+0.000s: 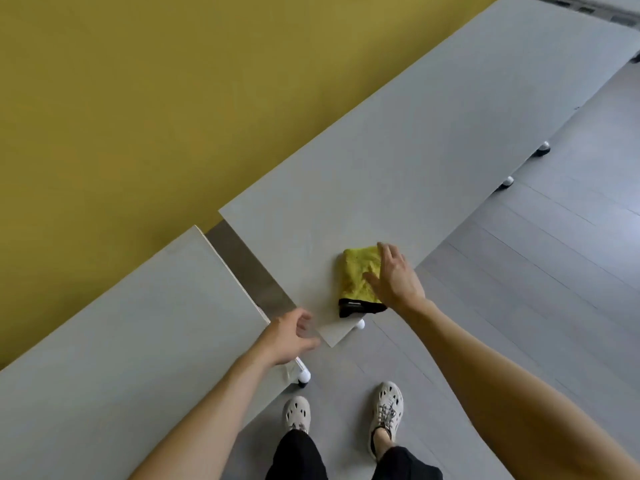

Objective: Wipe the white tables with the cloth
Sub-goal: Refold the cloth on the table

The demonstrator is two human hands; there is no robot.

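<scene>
Head view: right hand [398,278] lay open-palmed on yellow cloth [356,271], white table [433,150] beneath; left hand [291,336] loosely open, empty, yellow wall [138,98] beyond.

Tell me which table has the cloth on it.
The right table, running toward the far corner: the yellow cloth lies near its close end under the right hand. The left table is bare.

We see two white tables set end to end with a narrow gap between them. The far table [433,140] runs long along the yellow wall; the near table [131,323] sits lower left. A folded yellow cloth [358,275] with a black edge lies flat on the far table, near its front corner by the gap.
</scene>
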